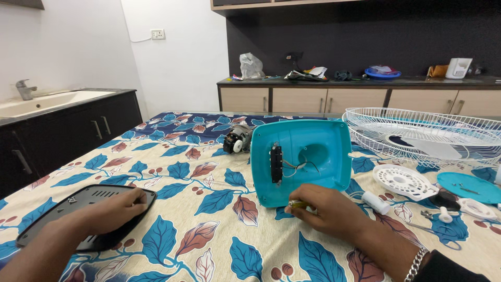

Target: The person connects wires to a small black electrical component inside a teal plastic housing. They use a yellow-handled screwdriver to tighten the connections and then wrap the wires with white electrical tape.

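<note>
The black base plate (86, 214) is pressed flat by the open left hand (112, 209), while a small yellow-green tool (298, 204) is gripped in the closed right hand (329, 211) beside the tilted teal housing (313, 156), its wired interior exposed.

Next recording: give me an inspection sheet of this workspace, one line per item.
Surface: table under a leaf-print cloth, cream with blue and brown leaves.
Job's things: black flat panel under the left hand; teal fan housing, open side up; small yellow-green tool in the right hand.
Clutter: fan motor, white wire guard, white round vented cover, white cylinder, teal disc.
Grippers: left hand flat on the panel; right hand closed on the tool.
Cables: thin wires inside the housing.
Surroundings: sink to the left, cluttered counter behind.
</note>
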